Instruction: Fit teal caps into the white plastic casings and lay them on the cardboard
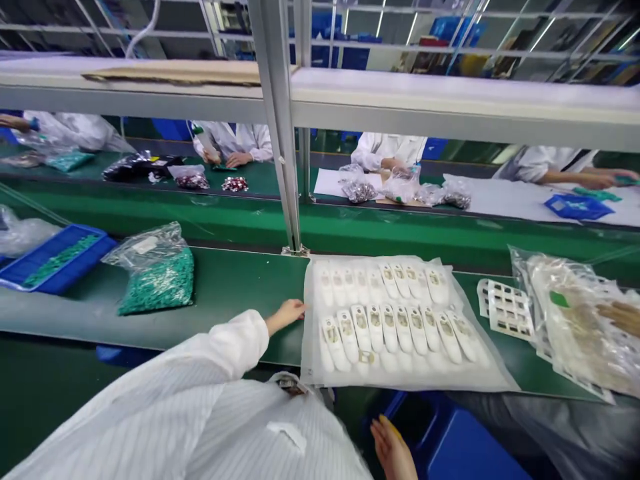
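Observation:
My left hand [289, 315] is closed, its fingers bunched at the left edge of a white packing sheet [313, 347]; I cannot make out whether they pinch that edge. Two rows of white, elongated plastic shells [389, 327] lie on the sheet, some showing metallic inner parts. The farther row and the nearest ends look veiled by translucent sheet. Low in front of the bench, my right hand [394, 448] has its fingers stretched out beside a blue bin [465, 440]. Something yellow [391, 427] is on one finger, and nothing shows in the hand.
A bag of green parts [159, 280] and a blue tray [65, 260] are to the left on the green bench [235, 280]. White perforated trays [507, 310] and a clear bag [565, 313] lie right, near another person's hand [623, 315]. A metal post [280, 133] rises behind; people work opposite.

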### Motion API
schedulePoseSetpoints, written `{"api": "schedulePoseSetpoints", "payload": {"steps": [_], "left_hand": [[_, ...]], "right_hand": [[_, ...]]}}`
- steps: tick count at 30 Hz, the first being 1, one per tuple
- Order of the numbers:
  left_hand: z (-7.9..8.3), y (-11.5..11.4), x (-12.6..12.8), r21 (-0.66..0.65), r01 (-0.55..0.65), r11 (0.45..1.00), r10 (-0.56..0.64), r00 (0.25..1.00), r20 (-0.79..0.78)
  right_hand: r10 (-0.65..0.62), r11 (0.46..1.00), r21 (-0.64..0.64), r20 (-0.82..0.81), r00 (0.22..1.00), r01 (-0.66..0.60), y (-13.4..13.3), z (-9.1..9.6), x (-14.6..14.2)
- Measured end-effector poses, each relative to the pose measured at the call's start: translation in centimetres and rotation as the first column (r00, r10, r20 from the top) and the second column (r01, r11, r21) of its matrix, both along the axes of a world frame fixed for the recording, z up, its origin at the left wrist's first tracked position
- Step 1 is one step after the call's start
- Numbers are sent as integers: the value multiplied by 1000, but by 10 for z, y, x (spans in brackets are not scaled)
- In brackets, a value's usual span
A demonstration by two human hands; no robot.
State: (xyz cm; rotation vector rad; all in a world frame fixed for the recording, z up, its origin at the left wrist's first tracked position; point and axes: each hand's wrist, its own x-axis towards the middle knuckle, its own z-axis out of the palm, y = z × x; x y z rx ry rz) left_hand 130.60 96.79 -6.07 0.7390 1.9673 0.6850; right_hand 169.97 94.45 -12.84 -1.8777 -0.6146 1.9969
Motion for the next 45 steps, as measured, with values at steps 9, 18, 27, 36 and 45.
{"api": "schedulePoseSetpoints", "payload": {"steps": [9,18,27,36,45], "left_hand": [[-23,-52,94,-38,-196,980,187,839,510],[-42,-63,114,-37,-269,962,239,774,586],[-48,-66,114,-20,-300,954,246,740,626],[-49,-67,113,-47,-318,947,278,736,618],[-46,-70,113,-31,-301,953,254,743,619]], "right_hand": [[-2,1000,18,-210,978,5,55,-4,-69],[442,886,175,-43,896,-429,41,25,-64],[339,628,494,521,783,-601,115,45,-85],[457,662,502,319,830,-557,110,44,-85],[159,853,503,6,987,-141,113,69,-60]]}}
